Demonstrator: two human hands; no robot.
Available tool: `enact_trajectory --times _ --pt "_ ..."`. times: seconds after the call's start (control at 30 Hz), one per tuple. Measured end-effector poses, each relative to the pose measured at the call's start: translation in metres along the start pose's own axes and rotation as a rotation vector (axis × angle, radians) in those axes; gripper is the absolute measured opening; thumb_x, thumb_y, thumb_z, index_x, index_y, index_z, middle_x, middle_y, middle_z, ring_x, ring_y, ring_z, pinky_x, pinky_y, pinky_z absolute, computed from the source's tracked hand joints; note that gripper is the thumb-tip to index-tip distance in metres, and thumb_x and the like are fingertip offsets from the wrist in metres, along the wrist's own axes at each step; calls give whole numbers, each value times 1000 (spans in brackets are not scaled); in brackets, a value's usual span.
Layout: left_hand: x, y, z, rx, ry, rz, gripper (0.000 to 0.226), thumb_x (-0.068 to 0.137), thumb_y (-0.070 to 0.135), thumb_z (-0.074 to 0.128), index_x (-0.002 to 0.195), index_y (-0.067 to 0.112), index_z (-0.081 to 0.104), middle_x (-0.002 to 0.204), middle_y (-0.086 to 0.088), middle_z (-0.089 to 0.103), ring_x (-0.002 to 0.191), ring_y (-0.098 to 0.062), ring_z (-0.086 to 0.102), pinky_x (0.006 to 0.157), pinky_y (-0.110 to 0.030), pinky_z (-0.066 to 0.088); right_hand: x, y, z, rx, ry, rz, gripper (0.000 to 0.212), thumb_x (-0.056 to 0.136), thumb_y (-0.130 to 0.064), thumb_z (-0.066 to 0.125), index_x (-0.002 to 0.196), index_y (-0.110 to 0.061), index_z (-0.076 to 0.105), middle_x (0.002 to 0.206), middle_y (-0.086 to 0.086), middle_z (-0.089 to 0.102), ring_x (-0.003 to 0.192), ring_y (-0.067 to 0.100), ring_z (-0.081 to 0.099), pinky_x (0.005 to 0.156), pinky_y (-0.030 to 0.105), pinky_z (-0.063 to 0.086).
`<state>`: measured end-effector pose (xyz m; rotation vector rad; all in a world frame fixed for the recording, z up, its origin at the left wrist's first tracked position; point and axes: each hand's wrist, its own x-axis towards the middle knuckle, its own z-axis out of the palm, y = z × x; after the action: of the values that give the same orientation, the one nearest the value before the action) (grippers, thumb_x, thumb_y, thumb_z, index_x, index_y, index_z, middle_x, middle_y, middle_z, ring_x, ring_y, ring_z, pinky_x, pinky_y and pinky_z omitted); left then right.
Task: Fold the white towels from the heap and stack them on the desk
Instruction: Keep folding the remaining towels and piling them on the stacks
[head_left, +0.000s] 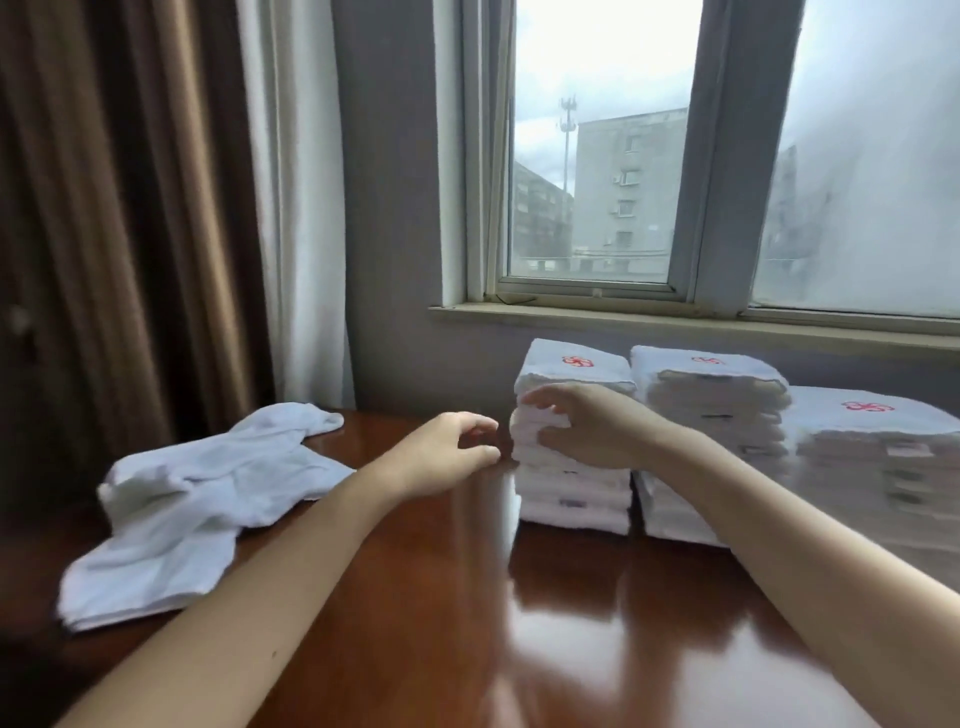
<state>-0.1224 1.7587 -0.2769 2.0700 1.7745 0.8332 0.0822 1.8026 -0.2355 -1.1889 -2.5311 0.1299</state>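
Note:
Three stacks of folded white towels stand under the window: the left stack (574, 486), the middle stack (711, 410) and a lower right stack (872, 447), each topped by a red emblem. My right hand (587, 428) rests flat against the front of the left stack, fingers spread, gripping nothing. My left hand (449, 452) hovers just left of that stack with fingers loosely curled and nothing in it. The heap of unfolded white towels (208, 499) lies at the desk's left side.
The polished brown desk (467, 623) reflects the stacks. Behind stand a grey wall, a windowsill (675, 322) and a window. Brown and white curtains (156, 208) hang at the left.

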Motion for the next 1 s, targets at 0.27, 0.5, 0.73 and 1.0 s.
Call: enact_trajectory --times 0.27,0.5,0.73,1.0 --pt "-87 -114 -51 93 105 -243 42 91 32 63 133 28 57 132 11 56 122 -5 50 96 -22 40 49 -110 85 2 -129 -187 51 87 -30 57 137 -32 51 135 -9 58 121 16 56 97 34 48" --pt "-130 -192 -84 122 170 -444 45 84 41 60 130 37 57 136 11 56 117 -10 56 98 -30 47 95 -178 144 -14 -238 -289 52 92 -31 56 143 -30 45 142 -5 52 128 20 50 96 35 46" --pt "-128 -255 -102 204 289 -541 45 98 34 47 143 36 45 158 6 22 139 -18 34 103 -33 39 134 -224 189 36 -271 -305 51 94 -27 55 144 -30 45 141 -2 52 124 21 52 96 33 46" --pt "-100 -301 -109 287 479 -602 53 96 29 48 148 32 38 155 7 33 136 -18 38 89 -38 50 168 -221 227 154 -278 -249 51 92 -26 56 143 -29 46 143 -3 52 125 17 52 95 30 45"
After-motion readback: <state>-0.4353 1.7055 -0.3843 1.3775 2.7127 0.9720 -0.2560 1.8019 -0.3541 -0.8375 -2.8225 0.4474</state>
